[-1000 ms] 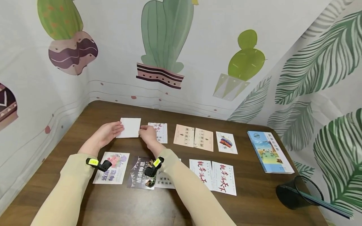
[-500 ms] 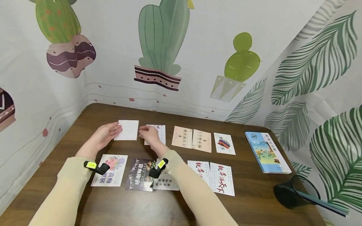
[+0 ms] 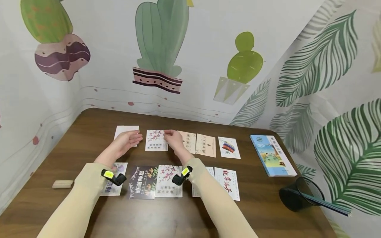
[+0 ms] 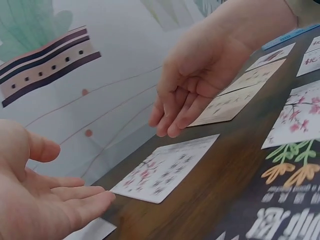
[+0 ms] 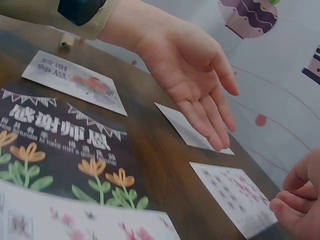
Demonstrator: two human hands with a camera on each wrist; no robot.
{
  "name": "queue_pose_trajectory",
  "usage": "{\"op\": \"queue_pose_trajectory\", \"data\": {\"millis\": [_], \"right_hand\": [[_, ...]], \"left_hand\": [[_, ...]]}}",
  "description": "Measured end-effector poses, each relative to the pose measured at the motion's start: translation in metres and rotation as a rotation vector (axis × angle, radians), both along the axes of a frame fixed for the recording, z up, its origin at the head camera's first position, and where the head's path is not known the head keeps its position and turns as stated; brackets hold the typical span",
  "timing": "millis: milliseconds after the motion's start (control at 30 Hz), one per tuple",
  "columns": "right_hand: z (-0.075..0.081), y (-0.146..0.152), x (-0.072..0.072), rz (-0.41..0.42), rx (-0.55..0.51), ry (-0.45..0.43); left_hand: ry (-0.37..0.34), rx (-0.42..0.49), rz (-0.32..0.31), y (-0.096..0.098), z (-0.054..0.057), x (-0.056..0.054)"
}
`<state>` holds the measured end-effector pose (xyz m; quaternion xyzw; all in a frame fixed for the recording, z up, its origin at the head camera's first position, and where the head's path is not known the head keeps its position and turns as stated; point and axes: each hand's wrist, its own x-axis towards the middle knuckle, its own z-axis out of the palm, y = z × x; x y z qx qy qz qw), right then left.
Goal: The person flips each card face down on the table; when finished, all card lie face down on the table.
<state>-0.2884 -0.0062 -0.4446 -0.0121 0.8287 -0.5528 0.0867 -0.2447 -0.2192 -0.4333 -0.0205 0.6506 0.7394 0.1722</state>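
Note:
A card with pink blossoms (image 3: 156,142) lies flat in the back row, between the two hands. My right hand (image 3: 175,141) is at its right edge, fingers loosely bent; in the left wrist view the right hand's fingertips hang above the table behind this card. My left hand (image 3: 126,145) is held palm up and inward, fingers nearly straight, holding nothing. It partly covers a blank white card (image 3: 126,129), which also shows under that hand in the right wrist view.
Nearer me lie a flower card (image 3: 120,168), a dark card (image 3: 143,181), a second blossom card (image 3: 168,181) and red-lettered cards (image 3: 227,185). To the right are beige cards (image 3: 206,145), a colourful card (image 3: 229,147), a book (image 3: 272,155) and a black pen holder (image 3: 293,200). A small wooden block (image 3: 62,184) lies left.
Both hands have moved right, from either side of the blank white card to either side of the blossom card. The right hand has left the white card's edge. The head view has shifted slightly.

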Motion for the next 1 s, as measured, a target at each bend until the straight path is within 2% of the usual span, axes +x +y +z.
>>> {"op": "queue_pose_trajectory", "data": {"millis": [267,500,800,1000], "right_hand": [[0.002,0.010,0.002,0.041,-0.033,-0.054],[-0.001,0.013,0.004,0.069,0.003,-0.060],[-0.010,0.020,0.004,0.041,0.027,-0.041],[-0.010,0.022,0.005,0.073,0.030,-0.051]], "left_hand": [[-0.015,0.001,-0.005,0.006,-0.002,-0.002],[-0.019,-0.017,-0.012,0.009,-0.002,-0.003],[-0.036,-0.009,-0.039,0.016,-0.005,-0.006],[-0.074,0.042,0.003,0.015,-0.007,-0.010]]}}
